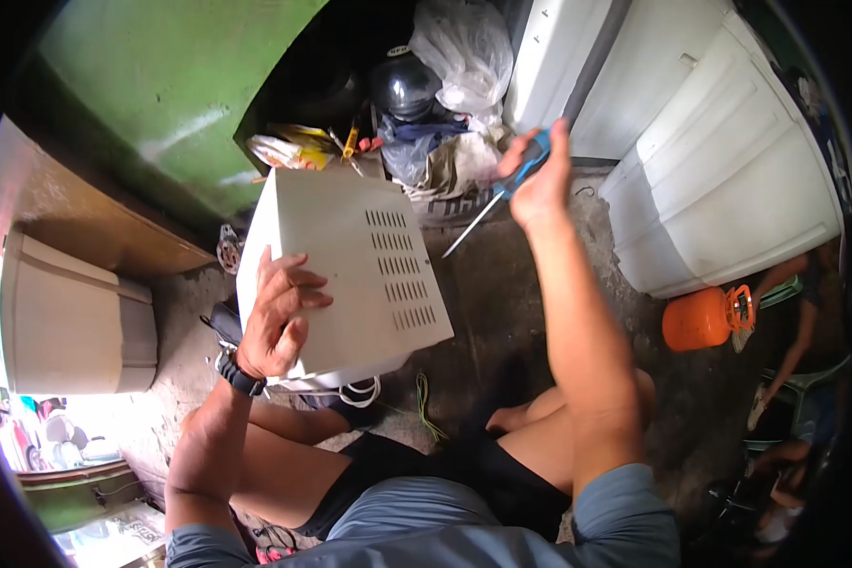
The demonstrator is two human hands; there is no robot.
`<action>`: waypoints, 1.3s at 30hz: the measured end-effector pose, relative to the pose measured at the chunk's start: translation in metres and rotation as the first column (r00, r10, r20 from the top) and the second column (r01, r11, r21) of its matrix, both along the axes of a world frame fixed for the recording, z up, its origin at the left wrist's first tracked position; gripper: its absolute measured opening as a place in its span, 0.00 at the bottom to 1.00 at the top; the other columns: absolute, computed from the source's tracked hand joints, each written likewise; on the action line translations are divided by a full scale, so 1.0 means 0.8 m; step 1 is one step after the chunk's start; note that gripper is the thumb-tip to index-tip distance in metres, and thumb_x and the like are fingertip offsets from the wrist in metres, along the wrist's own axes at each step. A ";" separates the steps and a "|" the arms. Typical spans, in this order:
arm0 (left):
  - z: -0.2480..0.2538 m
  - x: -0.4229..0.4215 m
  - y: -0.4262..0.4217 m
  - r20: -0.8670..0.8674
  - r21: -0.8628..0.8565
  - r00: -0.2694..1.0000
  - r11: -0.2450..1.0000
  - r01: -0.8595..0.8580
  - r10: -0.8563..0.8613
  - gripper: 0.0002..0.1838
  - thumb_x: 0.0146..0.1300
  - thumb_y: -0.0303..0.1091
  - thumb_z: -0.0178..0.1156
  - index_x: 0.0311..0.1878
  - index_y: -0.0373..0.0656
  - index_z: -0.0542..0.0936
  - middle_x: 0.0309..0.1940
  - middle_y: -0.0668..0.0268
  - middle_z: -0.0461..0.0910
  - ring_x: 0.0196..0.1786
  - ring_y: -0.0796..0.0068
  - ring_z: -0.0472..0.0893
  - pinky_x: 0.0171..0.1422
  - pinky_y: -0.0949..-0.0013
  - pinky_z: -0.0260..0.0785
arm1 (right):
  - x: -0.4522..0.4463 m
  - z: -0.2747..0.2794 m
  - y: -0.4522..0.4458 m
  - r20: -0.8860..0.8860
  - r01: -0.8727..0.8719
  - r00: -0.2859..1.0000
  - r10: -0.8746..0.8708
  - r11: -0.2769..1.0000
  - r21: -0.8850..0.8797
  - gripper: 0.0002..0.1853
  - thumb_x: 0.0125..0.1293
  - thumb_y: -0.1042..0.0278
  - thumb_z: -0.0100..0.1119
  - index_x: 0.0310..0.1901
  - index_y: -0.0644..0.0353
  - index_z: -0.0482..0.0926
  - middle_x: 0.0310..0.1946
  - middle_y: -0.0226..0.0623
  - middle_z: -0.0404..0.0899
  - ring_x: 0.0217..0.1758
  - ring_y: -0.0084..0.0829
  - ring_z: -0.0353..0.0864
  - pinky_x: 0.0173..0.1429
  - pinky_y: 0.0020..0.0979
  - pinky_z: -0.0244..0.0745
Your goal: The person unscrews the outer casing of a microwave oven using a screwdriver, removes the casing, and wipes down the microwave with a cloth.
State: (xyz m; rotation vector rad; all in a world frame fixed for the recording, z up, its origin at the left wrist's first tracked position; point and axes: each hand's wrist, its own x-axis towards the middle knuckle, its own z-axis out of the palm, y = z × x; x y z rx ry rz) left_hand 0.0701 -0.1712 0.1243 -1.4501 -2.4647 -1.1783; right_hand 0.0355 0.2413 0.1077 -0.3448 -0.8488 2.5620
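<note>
A white metal casing (350,275) with rows of slotted vents stands tilted on the floor before my crossed legs. My left hand (279,317), wearing a dark wristwatch (240,377), rests on the casing's face near its left edge, fingers slightly bent and apart. My right hand (540,185) is raised to the right of the casing, closed round the blue-and-black handle of a screwdriver (478,220). The screwdriver's shaft points down and left, its tip a little apart from the casing's right edge. A white cord (362,390) hangs under the casing.
Yellow-green wires (424,407) lie on the floor before me. Plastic bags (464,57) and a sack (459,175) are piled at the back. A large white cabinet (729,161) stands right, near an orange gas cylinder (696,322). Another person's arm (795,350) shows at far right.
</note>
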 end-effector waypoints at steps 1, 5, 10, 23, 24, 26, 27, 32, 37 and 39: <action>-0.001 -0.001 -0.002 -0.013 -0.013 1.000 1.000 0.013 -0.014 0.23 0.69 0.49 0.50 0.46 0.42 0.87 0.52 0.57 0.80 0.72 0.47 0.68 0.82 0.33 0.31 | -0.003 0.021 0.017 -0.022 0.061 0.998 -0.061 0.998 0.002 0.24 0.72 0.37 0.60 0.35 0.52 0.73 0.23 0.31 0.75 0.21 0.26 0.71 0.27 0.28 0.67; -0.003 -0.004 -0.006 -0.012 -0.058 0.999 0.998 0.037 -0.038 0.21 0.68 0.47 0.51 0.48 0.43 0.86 0.55 0.58 0.79 0.73 0.47 0.67 0.82 0.33 0.30 | 0.022 0.088 0.129 0.204 -0.174 0.978 0.033 0.665 0.726 0.19 0.69 0.46 0.67 0.35 0.53 0.75 0.23 0.28 0.75 0.18 0.23 0.67 0.25 0.27 0.66; 0.003 -0.005 -0.007 -0.022 -0.089 0.997 0.994 0.070 -0.072 0.21 0.66 0.45 0.51 0.50 0.42 0.85 0.56 0.57 0.78 0.74 0.47 0.66 0.82 0.34 0.33 | 0.205 -0.061 0.189 0.842 -0.931 0.346 -0.413 -0.266 0.252 0.25 0.66 0.55 0.70 0.57 0.64 0.80 0.38 0.40 0.87 0.36 0.34 0.86 0.42 0.41 0.81; 0.004 0.001 0.017 -0.078 -0.148 0.997 0.989 0.016 -0.027 0.25 0.71 0.52 0.47 0.41 0.41 0.83 0.50 0.56 0.79 0.70 0.48 0.68 0.82 0.33 0.34 | 0.541 -0.283 -0.028 0.966 -0.887 0.039 -0.255 0.436 0.151 0.23 0.68 0.52 0.67 0.54 0.61 0.78 0.34 0.37 0.82 0.32 0.30 0.81 0.37 0.38 0.77; 0.005 -0.003 0.021 -0.076 -0.155 0.997 0.988 0.019 -0.031 0.25 0.71 0.52 0.46 0.41 0.41 0.83 0.50 0.56 0.79 0.70 0.49 0.68 0.82 0.32 0.34 | 0.542 -0.286 -0.034 0.966 -0.875 0.033 -0.257 0.459 0.152 0.22 0.68 0.52 0.67 0.54 0.61 0.78 0.34 0.36 0.82 0.31 0.30 0.80 0.37 0.38 0.76; 0.002 -0.007 0.028 -0.056 -0.164 0.998 0.986 0.025 -0.035 0.25 0.71 0.52 0.47 0.41 0.40 0.84 0.50 0.56 0.79 0.70 0.49 0.68 0.81 0.30 0.34 | 0.542 -0.287 -0.038 0.964 -0.860 0.015 -0.265 0.488 0.148 0.22 0.68 0.52 0.67 0.53 0.61 0.78 0.33 0.36 0.81 0.31 0.30 0.80 0.36 0.38 0.76; 0.000 -0.009 0.029 -0.050 -0.175 0.998 0.984 0.032 -0.041 0.25 0.70 0.52 0.48 0.40 0.40 0.84 0.50 0.56 0.79 0.70 0.49 0.68 0.81 0.28 0.34 | 0.541 -0.287 -0.039 0.963 -0.853 0.006 -0.269 0.502 0.145 0.22 0.69 0.52 0.66 0.53 0.60 0.78 0.33 0.36 0.81 0.30 0.30 0.79 0.36 0.37 0.75; -0.009 -0.011 0.043 -0.056 -0.191 0.998 0.982 0.010 -0.021 0.24 0.69 0.51 0.49 0.38 0.40 0.85 0.48 0.57 0.80 0.69 0.50 0.69 0.80 0.23 0.36 | 0.535 -0.290 -0.040 0.959 -0.828 -0.036 -0.280 0.546 0.129 0.21 0.69 0.51 0.65 0.52 0.59 0.77 0.31 0.34 0.79 0.29 0.28 0.77 0.34 0.36 0.73; -0.008 -0.015 0.045 -0.034 -0.194 0.999 0.981 0.018 -0.025 0.23 0.68 0.49 0.50 0.36 0.40 0.86 0.45 0.57 0.81 0.68 0.51 0.70 0.79 0.21 0.34 | 0.513 -0.295 -0.025 0.963 -0.820 -0.051 -0.265 0.561 0.112 0.20 0.70 0.50 0.64 0.51 0.58 0.77 0.29 0.33 0.77 0.27 0.27 0.75 0.32 0.35 0.71; -0.009 -0.015 0.043 -0.016 -0.196 1.000 0.981 0.013 -0.016 0.22 0.66 0.49 0.51 0.36 0.41 0.86 0.46 0.57 0.81 0.68 0.50 0.69 0.79 0.21 0.34 | 0.508 -0.290 -0.017 0.967 -0.824 -0.056 -0.248 0.559 0.095 0.20 0.71 0.49 0.64 0.50 0.58 0.77 0.28 0.32 0.76 0.26 0.27 0.74 0.32 0.34 0.71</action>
